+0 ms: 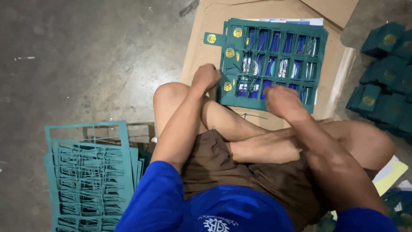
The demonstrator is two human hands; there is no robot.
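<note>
Green die-cut card sheet lies flat on a brown cardboard sheet on the floor, straight in front of the seated person's crossed legs. Sheet is a grid of cut windows; most are punched through, showing blue and white printed paper underneath. A few green pieces with a gold emblem remain along its left edge, one tab sticking out at top left.

Left hand sits on the sheet's lower left corner, fingers curled into a loose fist, knuckles up, pressing or gripping the edge; cannot tell if anything is pinched inside. Right hand is on the sheet's bottom edge, right of centre, also curled, blurred; fingertips hidden, so the grip itself cannot be made out. Both hands touch the sheet, well apart from each other.

Person sits cross-legged, brown shorts, blue shirt, bare knees either side.

To the person's left on the concrete floor: pile of empty green frames, all windows punched out, stacked unevenly. To the right: stacks of small green punched-out pieces with gold emblems, bunched near the cardboard's right edge. Yellow and white paper shows by the right knee.
</note>
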